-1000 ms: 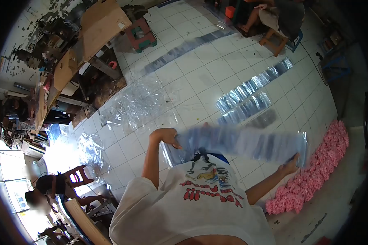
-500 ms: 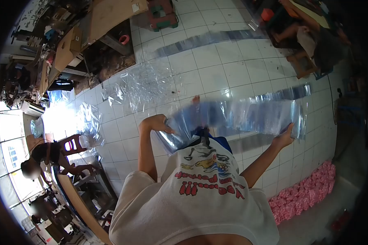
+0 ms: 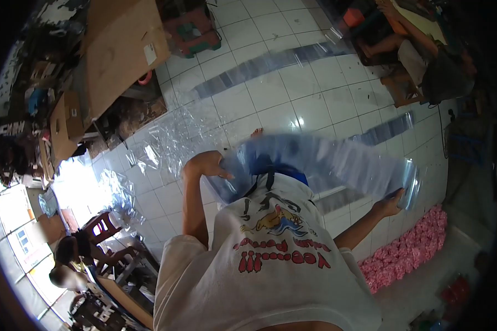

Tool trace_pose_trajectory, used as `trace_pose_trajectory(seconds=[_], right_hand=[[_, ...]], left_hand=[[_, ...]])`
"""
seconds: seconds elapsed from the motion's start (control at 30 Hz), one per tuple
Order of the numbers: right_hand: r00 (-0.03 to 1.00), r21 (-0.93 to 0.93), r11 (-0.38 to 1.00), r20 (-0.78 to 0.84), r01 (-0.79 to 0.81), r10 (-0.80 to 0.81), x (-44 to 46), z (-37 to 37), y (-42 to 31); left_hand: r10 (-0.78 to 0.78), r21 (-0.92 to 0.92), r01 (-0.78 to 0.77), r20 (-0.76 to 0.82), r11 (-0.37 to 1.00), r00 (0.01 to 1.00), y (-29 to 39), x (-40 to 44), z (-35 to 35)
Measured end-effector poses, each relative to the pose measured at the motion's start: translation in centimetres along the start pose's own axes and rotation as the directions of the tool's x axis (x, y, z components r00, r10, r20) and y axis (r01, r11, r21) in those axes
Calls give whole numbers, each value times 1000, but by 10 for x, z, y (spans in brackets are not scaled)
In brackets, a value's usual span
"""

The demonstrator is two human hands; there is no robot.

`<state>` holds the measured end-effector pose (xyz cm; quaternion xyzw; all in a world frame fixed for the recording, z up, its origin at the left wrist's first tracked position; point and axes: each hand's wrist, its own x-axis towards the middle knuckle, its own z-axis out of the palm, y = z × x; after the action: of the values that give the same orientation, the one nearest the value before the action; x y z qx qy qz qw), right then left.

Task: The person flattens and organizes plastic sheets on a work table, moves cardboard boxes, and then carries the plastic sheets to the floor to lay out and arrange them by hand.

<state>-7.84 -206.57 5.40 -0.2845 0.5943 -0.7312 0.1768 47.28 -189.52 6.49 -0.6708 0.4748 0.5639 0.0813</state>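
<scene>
A long band of overlapping clear, bluish plastic sheets point(image 3: 320, 160) stretches across the front of my body, arched upward and slightly blurred. At its left end, my left hand point(image 3: 207, 164) is closed around the edge, thumb on top. My right hand point(image 3: 389, 203) grips the other end, where the plastic curls and shines. Similar plastic strips lie on the tiles: one beyond the band at the right point(image 3: 384, 129), a longer one farther off point(image 3: 265, 69), and part of another point(image 3: 337, 199) below the band.
Loose clear plastic scraps point(image 3: 176, 132) litter the white tiled floor. A pink heap point(image 3: 406, 248) lies at the lower right. Cardboard point(image 3: 121, 55) covers a bench at the upper left. One person point(image 3: 88, 248) sits at the left, another point(image 3: 442, 66) at the upper right.
The band has gone from fairly straight to a higher arch. My right hand has moved slightly right and down. The view has turned a little, and the person at left leans lower.
</scene>
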Motion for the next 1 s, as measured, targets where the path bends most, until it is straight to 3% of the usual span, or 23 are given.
trace_pose_trajectory(seconds=[0.2, 0.4, 0.57, 0.8, 0.9, 1.0], right_hand=[[999, -12, 999, 16, -46, 46, -2, 53, 14], [995, 45, 994, 28, -102, 101, -1, 130, 36], [987, -6, 989, 66, -145, 145, -19, 219, 35], [958, -252, 950, 167, -185, 231, -38, 311, 86], [888, -401, 882, 270, -247, 372, -48, 317, 135], [871, -486, 792, 117, -369, 477, -68, 311, 197]], left_hand=[[-11, 105, 18, -69, 994, 998, 7, 36, -52], [-12, -71, -4, -213, 997, 977, 1, 27, -92], [-50, -38, 45, -129, 998, 990, -14, 70, -134], [-46, -34, 50, 95, 998, 994, -62, 227, -164], [9, 143, 7, -115, 990, 993, -92, 301, -141], [-134, 212, 130, 6, 969, 991, -98, 361, -125]])
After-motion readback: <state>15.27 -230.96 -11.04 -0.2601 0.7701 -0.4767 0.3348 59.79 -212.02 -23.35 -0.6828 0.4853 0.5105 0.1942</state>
